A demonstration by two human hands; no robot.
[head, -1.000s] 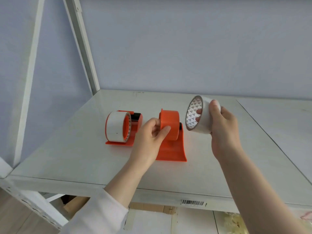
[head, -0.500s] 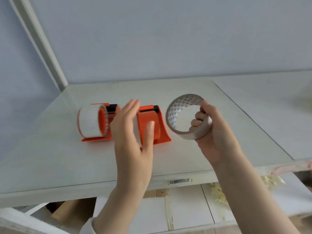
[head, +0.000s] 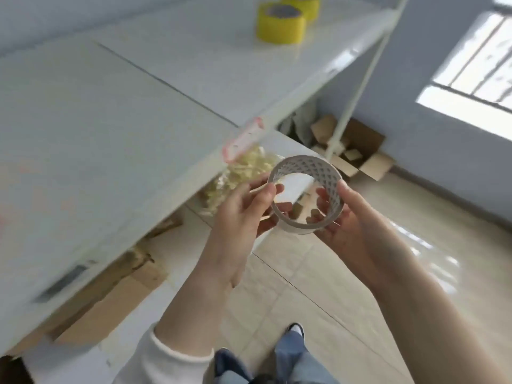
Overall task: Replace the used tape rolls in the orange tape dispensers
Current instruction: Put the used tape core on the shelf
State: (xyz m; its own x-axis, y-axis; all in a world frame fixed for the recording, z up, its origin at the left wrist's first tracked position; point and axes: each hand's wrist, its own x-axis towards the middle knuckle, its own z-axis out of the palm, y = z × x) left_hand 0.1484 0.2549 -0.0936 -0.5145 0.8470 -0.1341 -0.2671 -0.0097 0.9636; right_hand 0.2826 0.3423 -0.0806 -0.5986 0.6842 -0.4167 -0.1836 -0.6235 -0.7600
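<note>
Both hands hold one used tape roll (head: 307, 195), a nearly bare white core with a patterned inside, in the air off the edge of the white worktop (head: 116, 128). The left hand (head: 243, 217) pinches its left rim; the right hand (head: 346, 225) cradles its right side, fingers curled inside. Two yellow tape rolls (head: 281, 23) stand on the worktop, far beyond the hands.
</note>
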